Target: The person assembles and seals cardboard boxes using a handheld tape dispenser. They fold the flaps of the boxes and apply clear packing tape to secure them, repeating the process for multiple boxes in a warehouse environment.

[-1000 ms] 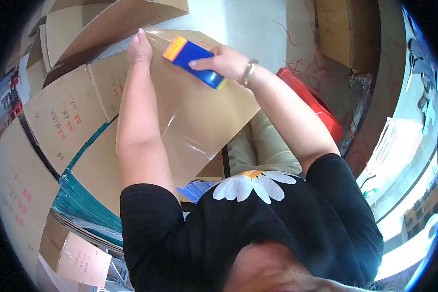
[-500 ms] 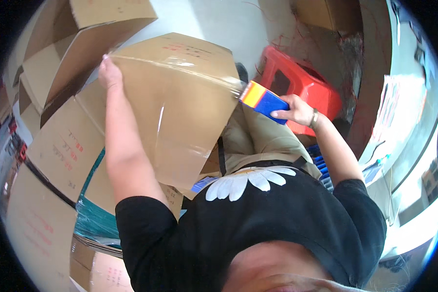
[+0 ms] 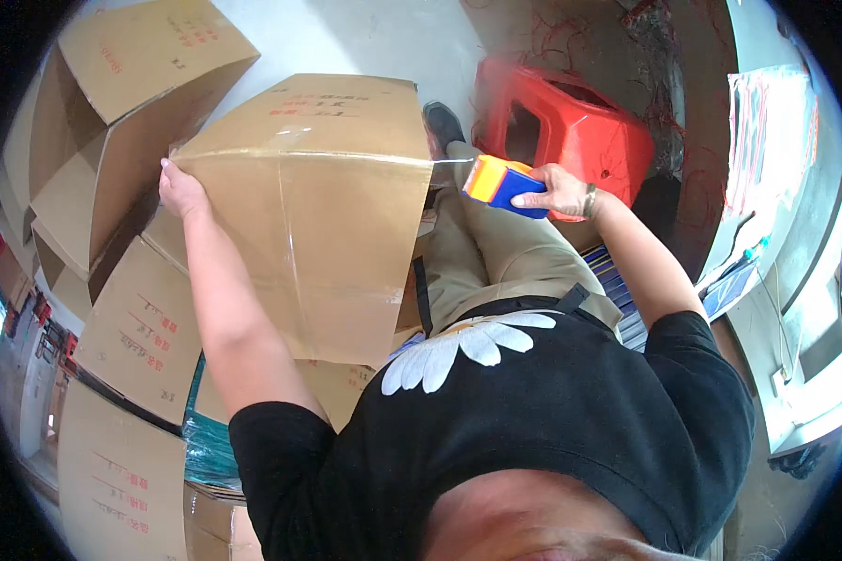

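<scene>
One tape strip (image 3: 452, 161) links carton (image 3: 295, 206) and dispenser (image 3: 493, 182); taping seems current step; right grip (image 3: 561, 192) clasps dispenser; left grip (image 3: 183, 192) at carton corner, closure unclear; next likely calls for pressing strip down.

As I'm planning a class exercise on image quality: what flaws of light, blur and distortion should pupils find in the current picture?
Head view: glare burns out the lower right side; head view: clear tape on the carton shines; head view: reddish haze softens the upper left corner of the red plastic stool; head view: fisheye bending, with black corners.
</scene>
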The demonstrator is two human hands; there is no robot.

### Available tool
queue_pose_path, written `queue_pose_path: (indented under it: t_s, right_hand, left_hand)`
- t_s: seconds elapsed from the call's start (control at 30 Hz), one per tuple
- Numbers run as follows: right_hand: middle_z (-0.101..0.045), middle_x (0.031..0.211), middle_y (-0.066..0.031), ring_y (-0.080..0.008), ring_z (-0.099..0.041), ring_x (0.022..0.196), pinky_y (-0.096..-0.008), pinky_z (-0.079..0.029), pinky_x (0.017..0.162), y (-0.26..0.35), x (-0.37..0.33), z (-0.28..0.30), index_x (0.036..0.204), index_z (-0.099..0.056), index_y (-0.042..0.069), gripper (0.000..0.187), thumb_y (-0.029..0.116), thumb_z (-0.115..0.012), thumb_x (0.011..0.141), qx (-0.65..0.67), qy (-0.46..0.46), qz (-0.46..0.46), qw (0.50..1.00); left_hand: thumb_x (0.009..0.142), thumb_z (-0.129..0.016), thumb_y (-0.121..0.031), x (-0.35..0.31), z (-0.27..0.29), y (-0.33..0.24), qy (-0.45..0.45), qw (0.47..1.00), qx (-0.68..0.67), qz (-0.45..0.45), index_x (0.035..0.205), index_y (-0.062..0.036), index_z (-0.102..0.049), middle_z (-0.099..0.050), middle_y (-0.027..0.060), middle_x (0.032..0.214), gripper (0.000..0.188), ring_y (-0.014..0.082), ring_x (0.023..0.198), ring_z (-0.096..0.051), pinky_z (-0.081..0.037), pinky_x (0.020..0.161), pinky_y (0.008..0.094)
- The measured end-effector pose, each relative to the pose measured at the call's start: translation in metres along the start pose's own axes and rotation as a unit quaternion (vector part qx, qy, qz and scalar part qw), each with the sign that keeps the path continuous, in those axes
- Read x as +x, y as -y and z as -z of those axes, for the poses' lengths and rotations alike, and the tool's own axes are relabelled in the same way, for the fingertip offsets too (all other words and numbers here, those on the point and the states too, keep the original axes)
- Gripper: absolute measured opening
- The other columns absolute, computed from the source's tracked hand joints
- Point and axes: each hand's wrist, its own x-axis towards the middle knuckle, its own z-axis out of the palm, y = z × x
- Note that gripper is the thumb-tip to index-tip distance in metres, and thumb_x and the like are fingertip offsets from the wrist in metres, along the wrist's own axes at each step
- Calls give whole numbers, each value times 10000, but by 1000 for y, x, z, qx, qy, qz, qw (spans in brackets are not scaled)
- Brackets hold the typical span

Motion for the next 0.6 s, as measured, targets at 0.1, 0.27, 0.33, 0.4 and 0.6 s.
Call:
queue_pose_path:
  t_s: [0.1,0.27,0.33,0.4,0.6]
  right_hand:
    - [-648,742,-117,-196,-633,717,-335,-498,679,-16,23,-7,876,-669,-2,667,649,-643,735,-42,0,-19,999]
    - [-638,1007,-227,-355,-606,980,-407,-454,872,24,44,-23,1163,-568,45,702,627,-582,772,-161,-16,-61,985]
    - [-632,1039,-225,-362,-596,1002,-413,-461,872,43,41,-28,1172,-567,61,683,616,-585,773,-191,-68,-43,978]
    - [-642,1071,-181,-312,-607,1022,-386,-467,880,58,44,-30,1182,-591,105,618,580,-588,786,-232,-49,-114,965]
    - [-657,1066,-143,-274,-626,1013,-380,-476,866,-16,43,-40,1119,-645,115,539,550,-521,827,-268,-182,-197,925]
  left_hand:
    - [940,-318,-441,1,-3,11,26,999,-36,3,1041,-19,-663,-666,181,1019,554,343,977,-610,-438,861,418]
    - [935,-326,-446,17,-12,33,15,999,-42,-5,1045,-26,-665,-666,179,1020,551,348,978,-607,-432,873,429]
    - [933,-324,-451,6,-9,11,15,1000,-27,2,1052,-28,-664,-664,179,1027,555,346,982,-606,-431,879,428]
    - [933,-321,-455,1,-4,7,11,1000,-8,8,1065,-33,-661,-662,174,1038,559,341,988,-605,-431,883,422]
    - [944,-326,-449,-16,11,-21,63,997,-37,17,1128,-49,-645,-651,136,1108,544,284,1044,-596,-430,908,382]
